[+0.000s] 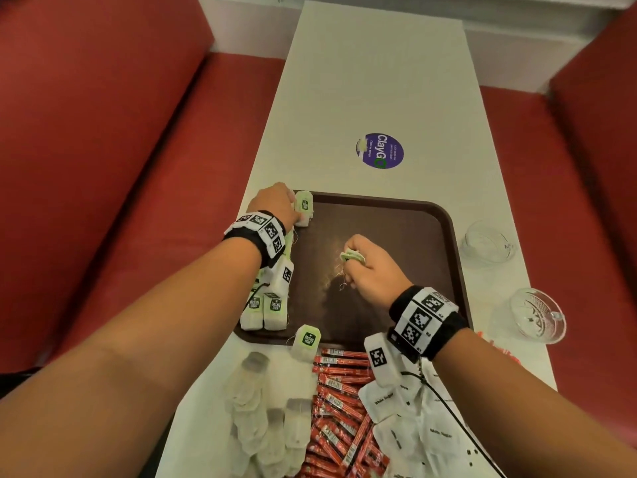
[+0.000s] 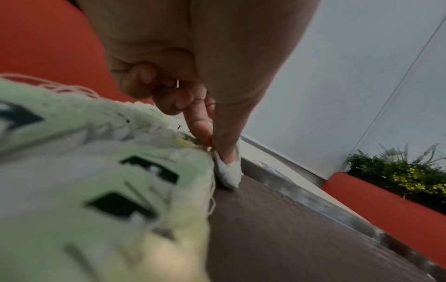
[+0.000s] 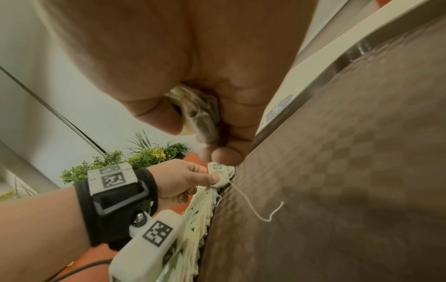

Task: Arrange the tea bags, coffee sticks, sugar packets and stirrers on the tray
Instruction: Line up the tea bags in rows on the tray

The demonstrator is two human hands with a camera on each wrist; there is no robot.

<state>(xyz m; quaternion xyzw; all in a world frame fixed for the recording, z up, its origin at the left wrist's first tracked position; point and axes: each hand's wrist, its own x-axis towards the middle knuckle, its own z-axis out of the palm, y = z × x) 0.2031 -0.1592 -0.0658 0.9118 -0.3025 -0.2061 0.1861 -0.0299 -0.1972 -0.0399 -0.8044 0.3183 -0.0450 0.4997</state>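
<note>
A dark brown tray (image 1: 396,215) lies on the white table. Pale green tea bags (image 1: 272,308) stand in a row along its left edge. My left hand (image 1: 275,205) pinches the farthest tea bag (image 1: 304,208) of that row at the tray's far left corner; thumb and forefinger (image 2: 226,150) press its white pouch (image 2: 228,175). My right hand (image 1: 362,260) hovers over the tray's middle, curled round a bunched tea bag (image 1: 351,256), its string (image 3: 263,211) dangling onto the tray. One more tea bag (image 1: 307,341) lies at the tray's near rim.
Near me on the table lie clear packets (image 1: 262,408), a heap of red coffee sticks (image 1: 341,405) and white sugar packets (image 1: 413,419). Two glass cups (image 1: 486,243) (image 1: 536,315) stand right of the tray. A purple sticker (image 1: 379,150) marks the table beyond. Red benches flank both sides.
</note>
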